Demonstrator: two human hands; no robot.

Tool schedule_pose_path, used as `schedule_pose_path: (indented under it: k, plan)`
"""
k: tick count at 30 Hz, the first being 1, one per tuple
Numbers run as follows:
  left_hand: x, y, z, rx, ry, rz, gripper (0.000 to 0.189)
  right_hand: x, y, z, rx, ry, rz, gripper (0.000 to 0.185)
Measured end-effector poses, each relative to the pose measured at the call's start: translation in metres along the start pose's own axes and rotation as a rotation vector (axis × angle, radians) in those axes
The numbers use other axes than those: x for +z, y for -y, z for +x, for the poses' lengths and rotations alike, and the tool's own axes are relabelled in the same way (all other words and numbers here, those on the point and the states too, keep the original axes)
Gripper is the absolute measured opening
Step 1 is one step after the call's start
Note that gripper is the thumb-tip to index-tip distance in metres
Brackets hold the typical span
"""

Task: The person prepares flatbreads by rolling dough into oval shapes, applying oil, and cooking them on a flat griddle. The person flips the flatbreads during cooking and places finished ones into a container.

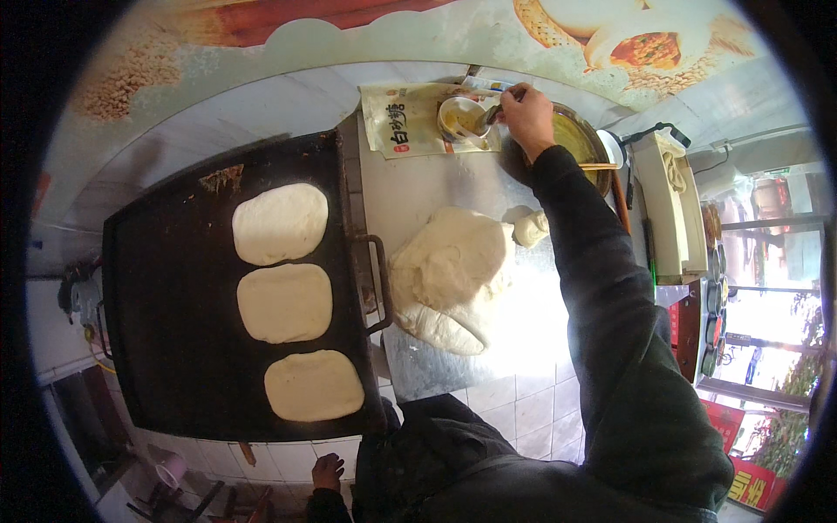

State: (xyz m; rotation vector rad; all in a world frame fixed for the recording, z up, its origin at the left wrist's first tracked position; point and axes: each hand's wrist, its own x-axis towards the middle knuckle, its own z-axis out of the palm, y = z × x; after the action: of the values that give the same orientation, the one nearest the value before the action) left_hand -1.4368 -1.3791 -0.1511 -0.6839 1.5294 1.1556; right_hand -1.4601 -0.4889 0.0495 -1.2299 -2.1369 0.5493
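Observation:
My right hand (527,118) grips a brush (492,116) by its handle, its head at the rim of a small white bowl (463,118) with yellowish contents. The bowl stands on a printed plastic bag (405,124). My left hand (327,472) hangs beside my body below the griddle's edge, fingers loosely curled; nothing shows in it. A large mound of dough (458,261) lies on the metal worktable (431,376), with a small dough piece (531,229) to its right. Three flat dough pieces (280,223) lie in a column on the black griddle (176,314).
The griddle's handle (380,284) juts towards the worktable. Behind my right wrist stands a round metal pan (579,134) of yellowish liquid, with chopsticks (598,167) across it. A pale open box (670,216) holding a cloth is further right. A pink bucket (171,469) stands at lower left.

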Motion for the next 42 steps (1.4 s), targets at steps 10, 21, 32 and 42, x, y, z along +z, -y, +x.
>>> schedule_pose_path:
  k: [10, 21, 32, 42]
  plan:
    - [-0.023, 0.026, 0.005, 0.013, -0.042, 0.017, 0.036, -0.032, 0.076, -0.047, 0.175, -0.067, 0.827, 0.025]
    - [-0.051, 0.003, 0.021, 0.123, 0.132, -0.028, 0.028, 0.098, 0.244, -0.206, 0.095, 0.316, 0.868, 0.027]
    - [-0.244, 0.046, 0.081, 0.086, 0.144, 0.070, 0.021, 0.049, 0.277, -0.272, 0.082, 0.442, 0.594, 0.029]
    - [-0.269, -0.005, 0.085, 0.093, 0.128, 0.188, 0.015, -0.003, 0.255, -0.337, 0.308, 0.662, 0.811, 0.027]
